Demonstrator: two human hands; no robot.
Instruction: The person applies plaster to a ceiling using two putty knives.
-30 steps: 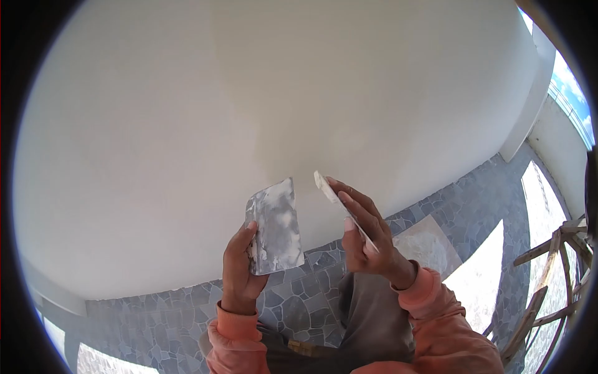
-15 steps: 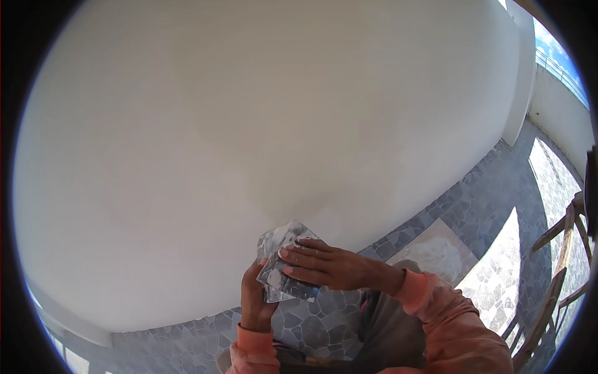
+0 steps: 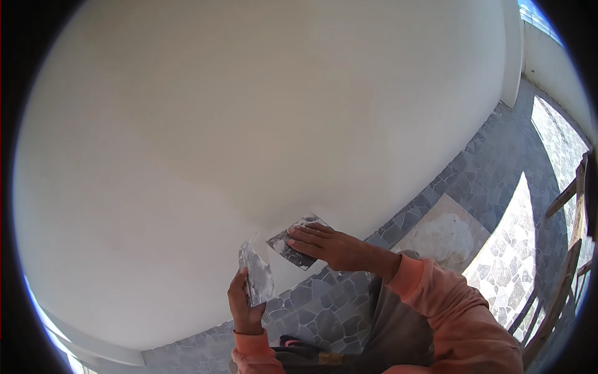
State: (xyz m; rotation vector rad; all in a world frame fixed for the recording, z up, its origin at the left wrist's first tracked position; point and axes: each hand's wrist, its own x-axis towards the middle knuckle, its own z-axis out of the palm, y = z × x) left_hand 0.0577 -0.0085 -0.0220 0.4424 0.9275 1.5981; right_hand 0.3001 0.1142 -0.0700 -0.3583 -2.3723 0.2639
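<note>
My left hand (image 3: 245, 304) grips a smeared metal plate (image 3: 255, 274) by its lower left side, tilted upright before the white wall (image 3: 187, 124). To its right, my right hand (image 3: 324, 244) holds a dark square blade (image 3: 298, 250) with pale paste on it, fingers spread across its face. A narrow gap separates the two tools. The blade is close to the wall's lower part; whether it touches the wall I cannot tell.
A square board (image 3: 443, 234) bearing a pale heap of paste lies on the grey stone-patterned floor (image 3: 324, 315). Wooden poles (image 3: 564, 299) of a frame stand at the right edge. My bent leg (image 3: 398, 330) is below.
The two tools, which overlapped before, are now apart. My left hand has moved down and left, my right hand slightly up. The view has shifted a little.
</note>
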